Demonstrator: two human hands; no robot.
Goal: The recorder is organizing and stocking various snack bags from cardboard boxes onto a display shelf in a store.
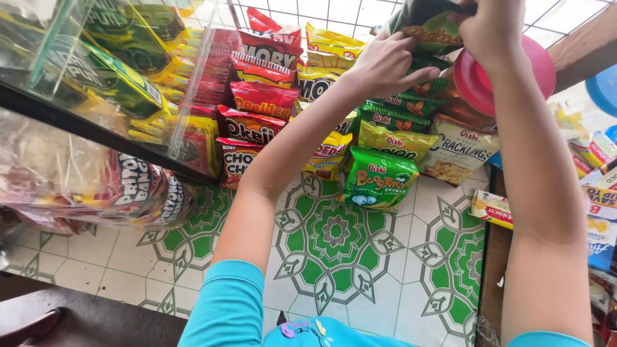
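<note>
Above the hanging snack packets point(379, 138), both hands gripped a dark green packet point(429, 29), left hand point(382, 64) pinching its lower edge, right hand point(491, 26) closed on its top, a pink lid point(536, 64) just behind, a glass shelf point(96, 83) well left.

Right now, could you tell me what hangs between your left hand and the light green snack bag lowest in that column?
Two bags in the head view: a dark green one, then a yellow-green one.

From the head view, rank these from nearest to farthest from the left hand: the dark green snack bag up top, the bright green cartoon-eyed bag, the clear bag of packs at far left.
1. Dark green snack bag, at the left hand's fingertips, top.
2. Bright green cartoon-eyed bag, below the hand, hanging over the tiled floor.
3. Clear bag of packs, far left under the shelf.
</note>
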